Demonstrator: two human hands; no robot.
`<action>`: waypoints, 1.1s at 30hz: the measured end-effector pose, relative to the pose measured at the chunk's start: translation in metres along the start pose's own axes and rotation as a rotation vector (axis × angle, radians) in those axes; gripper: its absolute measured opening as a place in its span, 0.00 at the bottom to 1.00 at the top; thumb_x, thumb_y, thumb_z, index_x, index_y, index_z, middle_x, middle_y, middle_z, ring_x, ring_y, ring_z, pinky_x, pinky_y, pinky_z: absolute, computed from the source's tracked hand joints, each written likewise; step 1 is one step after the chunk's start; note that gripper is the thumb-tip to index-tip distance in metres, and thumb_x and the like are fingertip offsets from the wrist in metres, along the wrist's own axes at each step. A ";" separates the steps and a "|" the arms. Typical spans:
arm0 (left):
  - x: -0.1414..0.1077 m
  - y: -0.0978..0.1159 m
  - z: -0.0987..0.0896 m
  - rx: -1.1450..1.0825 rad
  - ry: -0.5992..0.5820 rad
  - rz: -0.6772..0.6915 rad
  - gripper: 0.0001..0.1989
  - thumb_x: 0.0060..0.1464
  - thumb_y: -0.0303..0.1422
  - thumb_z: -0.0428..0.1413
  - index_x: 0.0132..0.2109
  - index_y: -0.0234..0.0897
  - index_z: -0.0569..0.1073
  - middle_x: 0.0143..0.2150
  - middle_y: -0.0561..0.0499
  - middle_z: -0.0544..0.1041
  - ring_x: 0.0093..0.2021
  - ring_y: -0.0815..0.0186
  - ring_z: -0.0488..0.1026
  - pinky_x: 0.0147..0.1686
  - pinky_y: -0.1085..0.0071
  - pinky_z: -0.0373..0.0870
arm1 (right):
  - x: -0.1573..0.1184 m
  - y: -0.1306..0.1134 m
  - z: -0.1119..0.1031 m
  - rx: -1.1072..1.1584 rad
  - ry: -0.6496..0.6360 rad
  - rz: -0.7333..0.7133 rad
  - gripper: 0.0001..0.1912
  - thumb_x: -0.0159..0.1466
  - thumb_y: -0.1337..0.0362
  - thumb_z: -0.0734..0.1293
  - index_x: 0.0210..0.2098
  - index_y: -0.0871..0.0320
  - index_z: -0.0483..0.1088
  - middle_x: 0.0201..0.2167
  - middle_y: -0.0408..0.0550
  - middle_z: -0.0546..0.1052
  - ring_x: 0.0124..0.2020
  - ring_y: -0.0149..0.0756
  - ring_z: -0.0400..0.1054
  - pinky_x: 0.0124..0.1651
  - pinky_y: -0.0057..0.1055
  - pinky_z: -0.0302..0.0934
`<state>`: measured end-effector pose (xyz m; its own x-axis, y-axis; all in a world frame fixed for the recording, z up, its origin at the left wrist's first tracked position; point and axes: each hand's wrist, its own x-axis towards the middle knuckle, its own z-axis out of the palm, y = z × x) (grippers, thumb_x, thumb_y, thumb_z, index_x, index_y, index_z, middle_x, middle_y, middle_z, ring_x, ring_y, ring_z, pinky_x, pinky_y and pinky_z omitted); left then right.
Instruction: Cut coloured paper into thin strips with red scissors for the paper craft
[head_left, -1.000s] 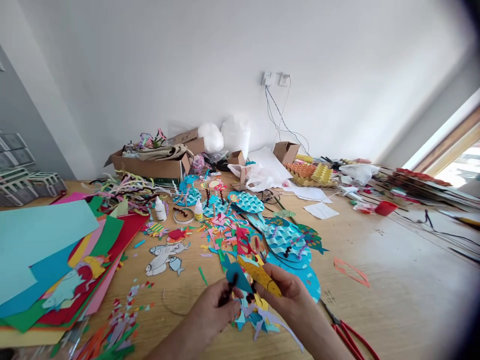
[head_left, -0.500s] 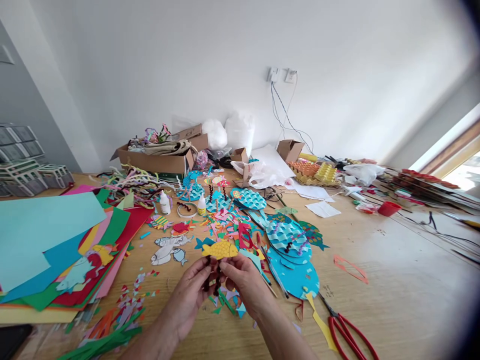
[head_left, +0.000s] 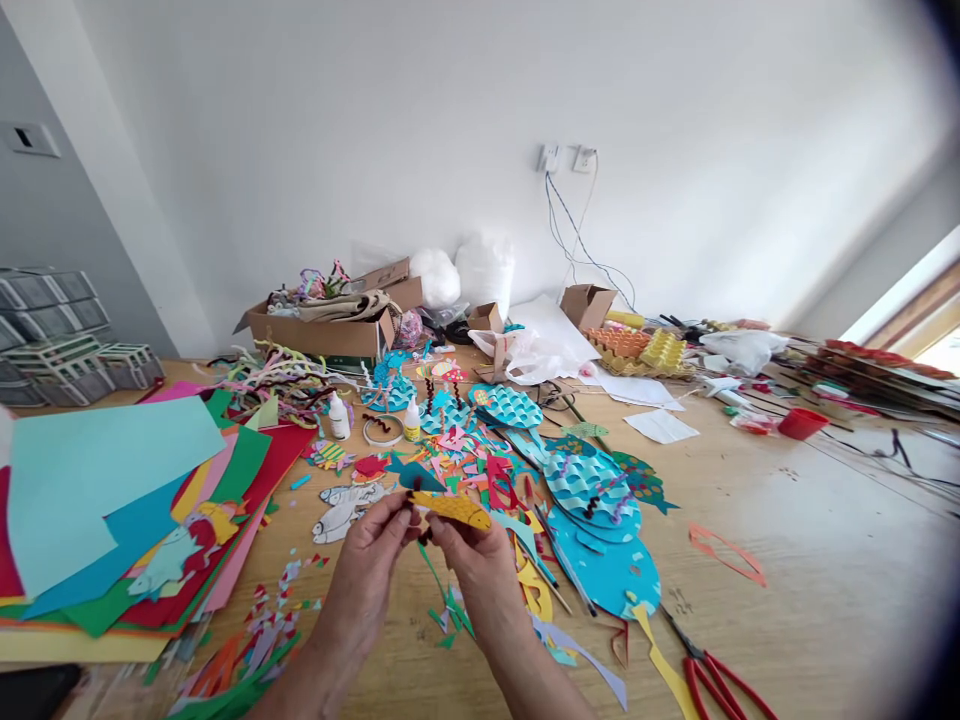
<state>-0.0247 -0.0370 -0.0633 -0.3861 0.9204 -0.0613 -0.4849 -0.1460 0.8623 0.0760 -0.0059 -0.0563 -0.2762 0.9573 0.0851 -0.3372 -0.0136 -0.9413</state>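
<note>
My left hand (head_left: 369, 565) is closed in a pinch at the tail end of a yellow paper fish (head_left: 459, 509), on a dark brown pipe cleaner (head_left: 425, 537) that shows in small bits between the hands. From the other side, the thumb and fingers of my right hand (head_left: 480, 580) grip the yellow fish, which is tilted and seen nearly edge-on. Just beyond it lies a blue paper fish (head_left: 418, 477). Several white drawn fish cut-outs (head_left: 341, 515) rest left of my fingers. How the pipe cleaner meets the fish is hidden.
Coloured paper sheets (head_left: 112, 490) are piled at left. Red-handled scissors (head_left: 720, 680) lie at front right, near blue wave-patterned paper pieces (head_left: 592, 490). Glue bottles (head_left: 339, 417), paper scraps and a cardboard box (head_left: 315, 330) stand farther back. A red cup (head_left: 802, 424) sits at right.
The yellow fish has turned from facing me flat to nearly edge-on, tilted down to the right. The dangling pipe cleaner ends are now mostly hidden. The whole view has shifted slightly.
</note>
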 end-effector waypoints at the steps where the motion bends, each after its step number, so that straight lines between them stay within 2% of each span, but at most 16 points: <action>1: 0.002 0.002 -0.002 -0.023 0.008 -0.001 0.08 0.44 0.30 0.59 0.36 0.37 0.76 0.29 0.53 0.75 0.31 0.70 0.69 0.35 0.74 0.66 | -0.001 -0.003 -0.003 -0.015 0.021 0.011 0.08 0.49 0.60 0.69 0.27 0.58 0.71 0.19 0.42 0.71 0.22 0.32 0.63 0.22 0.25 0.56; 4: 0.006 0.009 -0.007 -0.112 -0.035 0.011 0.09 0.46 0.29 0.58 0.38 0.37 0.74 0.27 0.54 0.73 0.28 0.73 0.67 0.30 0.78 0.66 | -0.003 -0.009 -0.011 -0.033 0.046 0.008 0.10 0.47 0.58 0.70 0.24 0.59 0.72 0.17 0.43 0.71 0.18 0.30 0.62 0.16 0.23 0.51; 6: 0.007 0.016 -0.009 -0.184 -0.122 -0.016 0.08 0.47 0.28 0.57 0.37 0.36 0.73 0.25 0.56 0.69 0.23 0.76 0.64 0.23 0.80 0.63 | -0.004 -0.010 -0.016 -0.019 0.043 -0.026 0.11 0.47 0.58 0.71 0.23 0.60 0.73 0.17 0.44 0.71 0.18 0.30 0.63 0.17 0.23 0.53; 8: 0.007 0.022 -0.010 -0.269 -0.190 -0.105 0.06 0.47 0.28 0.57 0.35 0.34 0.73 0.22 0.57 0.65 0.19 0.78 0.59 0.17 0.82 0.58 | -0.003 -0.011 -0.019 0.004 0.023 -0.042 0.09 0.46 0.59 0.72 0.21 0.59 0.73 0.16 0.43 0.71 0.18 0.29 0.63 0.20 0.25 0.57; 11: 0.005 0.029 -0.010 -0.341 -0.212 -0.208 0.04 0.46 0.29 0.58 0.32 0.33 0.73 0.20 0.59 0.60 0.16 0.81 0.53 0.12 0.85 0.52 | -0.001 -0.015 -0.021 0.046 -0.022 -0.024 0.07 0.45 0.62 0.73 0.21 0.58 0.73 0.15 0.42 0.71 0.18 0.29 0.62 0.23 0.27 0.60; 14: 0.004 0.030 -0.010 -0.304 -0.218 -0.205 0.05 0.46 0.30 0.59 0.32 0.33 0.73 0.19 0.60 0.59 0.14 0.81 0.51 0.11 0.85 0.49 | 0.000 -0.021 -0.022 0.060 -0.037 0.006 0.08 0.44 0.61 0.73 0.21 0.58 0.73 0.17 0.42 0.72 0.19 0.29 0.62 0.23 0.26 0.59; 17: 0.002 0.027 -0.008 -0.222 -0.204 -0.148 0.09 0.46 0.32 0.58 0.37 0.33 0.74 0.21 0.58 0.64 0.17 0.79 0.57 0.14 0.84 0.55 | 0.000 -0.026 -0.021 0.023 -0.076 0.071 0.09 0.44 0.60 0.72 0.20 0.60 0.74 0.17 0.44 0.72 0.18 0.27 0.60 0.19 0.23 0.53; 20: 0.001 0.024 -0.004 -0.104 -0.151 -0.070 0.10 0.47 0.33 0.57 0.39 0.36 0.74 0.25 0.55 0.71 0.25 0.74 0.66 0.25 0.79 0.64 | 0.001 -0.028 -0.018 -0.012 -0.101 0.106 0.10 0.47 0.59 0.71 0.20 0.61 0.75 0.15 0.43 0.71 0.16 0.23 0.55 0.17 0.21 0.46; 23: -0.001 0.023 0.000 0.031 -0.076 0.007 0.08 0.48 0.34 0.57 0.37 0.37 0.74 0.28 0.53 0.76 0.29 0.71 0.69 0.32 0.76 0.66 | 0.005 -0.028 -0.013 0.032 -0.134 0.103 0.09 0.48 0.60 0.70 0.22 0.61 0.75 0.17 0.43 0.72 0.17 0.23 0.55 0.17 0.20 0.44; 26: -0.002 0.024 0.003 0.117 -0.017 0.037 0.08 0.47 0.35 0.58 0.35 0.36 0.74 0.29 0.53 0.77 0.30 0.69 0.71 0.32 0.74 0.67 | 0.011 -0.027 -0.006 0.073 -0.141 0.097 0.09 0.48 0.60 0.70 0.23 0.60 0.75 0.19 0.44 0.73 0.18 0.25 0.58 0.18 0.20 0.45; 29: -0.003 0.026 0.007 0.091 0.010 0.031 0.09 0.44 0.36 0.59 0.33 0.36 0.74 0.28 0.52 0.77 0.31 0.66 0.73 0.31 0.73 0.68 | 0.015 -0.027 0.001 0.075 -0.107 0.079 0.10 0.45 0.58 0.71 0.21 0.59 0.74 0.16 0.42 0.71 0.16 0.25 0.57 0.17 0.21 0.45; 33: -0.001 0.024 0.010 0.080 -0.020 0.039 0.09 0.44 0.36 0.59 0.33 0.36 0.74 0.29 0.51 0.78 0.33 0.64 0.74 0.33 0.71 0.69 | 0.019 -0.027 0.005 0.060 -0.110 0.070 0.11 0.43 0.57 0.71 0.19 0.59 0.73 0.12 0.40 0.68 0.14 0.24 0.55 0.16 0.22 0.46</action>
<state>-0.0282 -0.0384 -0.0374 -0.3872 0.9219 -0.0170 -0.4055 -0.1537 0.9011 0.0757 0.0111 -0.0279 -0.3968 0.9160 0.0588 -0.3662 -0.0992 -0.9252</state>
